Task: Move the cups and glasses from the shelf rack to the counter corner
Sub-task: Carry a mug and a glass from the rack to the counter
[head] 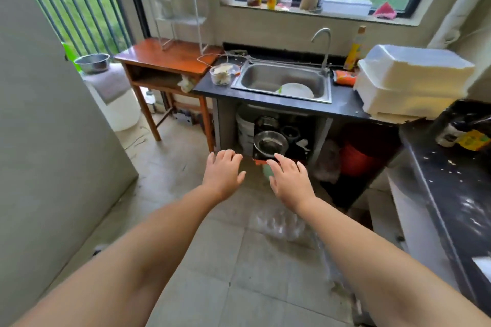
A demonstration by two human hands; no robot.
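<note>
Nothing looks moved yet, judging by the scene: the white wire shelf rack (180, 2) stands on the wooden side table (170, 57) at the far left of the sink, and faint clear shapes on its upper tiers may be the glasses, though they are too blurred to count. No cup or glass shows on the dark counter (345, 103), so the whole job seems still ahead.

The left hand (223, 172) and right hand (288, 180) both reach forward over the tiled floor with fingers spread and straight, holding nothing.

The floor between the person and the rack lies open, with a grey wall (53, 141) on the left and a second dark counter run (451, 194) along the right edge. The counter around the sink (281, 82) is crowded: a bowl of scraps (221, 74) at its left end, a big white lidded bin (409, 79) filling the right corner. Free room for glasses looks scarce there
</note>
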